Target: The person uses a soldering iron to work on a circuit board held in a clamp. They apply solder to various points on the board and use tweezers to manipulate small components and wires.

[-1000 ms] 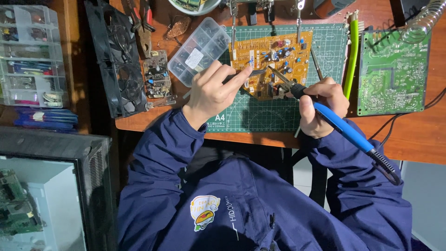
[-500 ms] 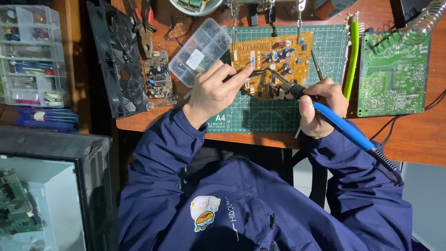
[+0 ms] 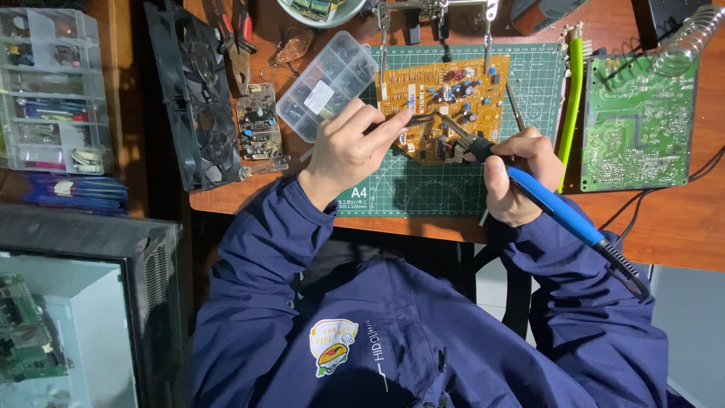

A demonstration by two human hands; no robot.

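Observation:
An orange circuit board hangs in two metal clips over a green cutting mat. My left hand pinches a thin black tool whose tip touches the board's left middle. My right hand grips a blue soldering iron. The iron's metal tip rests on the board's lower centre, close to the black tool's tip. The iron's cable runs off to the lower right.
A clear compartment box lies left of the board, beside a small circuit board and a black double fan. A green circuit board and coil iron stand sit right. A parts organiser stands far left.

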